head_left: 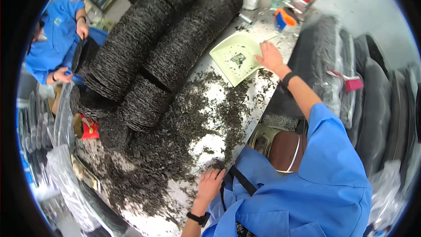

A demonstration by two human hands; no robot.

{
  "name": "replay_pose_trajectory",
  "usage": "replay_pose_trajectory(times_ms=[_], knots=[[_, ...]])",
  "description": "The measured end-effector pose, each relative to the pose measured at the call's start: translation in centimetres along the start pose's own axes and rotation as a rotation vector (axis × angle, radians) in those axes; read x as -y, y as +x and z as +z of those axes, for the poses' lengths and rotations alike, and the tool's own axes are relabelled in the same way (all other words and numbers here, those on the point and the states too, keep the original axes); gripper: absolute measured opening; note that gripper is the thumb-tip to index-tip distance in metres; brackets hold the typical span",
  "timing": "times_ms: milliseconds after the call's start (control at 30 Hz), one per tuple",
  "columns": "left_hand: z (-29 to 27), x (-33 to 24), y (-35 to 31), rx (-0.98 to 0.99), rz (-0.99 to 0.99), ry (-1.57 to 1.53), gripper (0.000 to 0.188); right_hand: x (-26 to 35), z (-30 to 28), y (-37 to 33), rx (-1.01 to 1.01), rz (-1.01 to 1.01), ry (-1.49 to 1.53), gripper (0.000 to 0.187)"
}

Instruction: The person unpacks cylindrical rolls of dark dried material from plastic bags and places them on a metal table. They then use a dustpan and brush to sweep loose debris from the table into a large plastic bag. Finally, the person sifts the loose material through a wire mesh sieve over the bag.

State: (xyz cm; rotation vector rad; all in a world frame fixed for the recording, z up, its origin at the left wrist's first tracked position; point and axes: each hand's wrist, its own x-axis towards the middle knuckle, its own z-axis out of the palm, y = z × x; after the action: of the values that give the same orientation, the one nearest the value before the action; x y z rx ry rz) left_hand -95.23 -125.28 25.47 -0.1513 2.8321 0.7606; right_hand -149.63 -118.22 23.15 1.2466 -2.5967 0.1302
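Fingers of the right hand spread flat on the rim of the pale green square plastic tray, upper centre, steadying it. Left hand at lower centre, fingers loosely open, palm down on loose dark dried leaf scraps strewn over the worktop. Stacked dark round pressed cakes leaning at upper left.

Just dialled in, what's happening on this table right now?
A person in a blue coat is working at a metal table strewn with loose dark tea leaves. The right hand rests on the edge of a pale green square plastic tray holding a few leaf scraps. The left hand lies flat on the table edge among the leaves. Long stacks of round dark pressed tea cakes lie across the table. A second person in blue sits at the far left.
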Motion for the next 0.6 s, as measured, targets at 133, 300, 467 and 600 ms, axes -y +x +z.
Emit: replay_pose_trajectory(times_ms=[133, 300, 467, 600], knots=[[3.0, -2.1, 8.5, 0.03, 0.133, -0.042, 0.051, -4.0, 6.6, 6.7, 0.107, -0.121, -0.137, 0.065], [7.0, -4.8, 17.2, -0.006, 0.181, 0.004, 0.053, -6.7, 7.9, 9.1, 0.528, -0.024, -0.104, 0.069], [10.8, -6.2, 23.8, 0.019, 0.2, 0.042, 0.049, -15.5, 6.3, 4.4, 0.555, -0.066, 0.074, 0.05], [12.9, -4.4, 26.9, 0.009, 0.233, 0.286, 0.047, -22.6, -2.1, -1.0, 0.475, -0.052, -0.078, 0.05]])
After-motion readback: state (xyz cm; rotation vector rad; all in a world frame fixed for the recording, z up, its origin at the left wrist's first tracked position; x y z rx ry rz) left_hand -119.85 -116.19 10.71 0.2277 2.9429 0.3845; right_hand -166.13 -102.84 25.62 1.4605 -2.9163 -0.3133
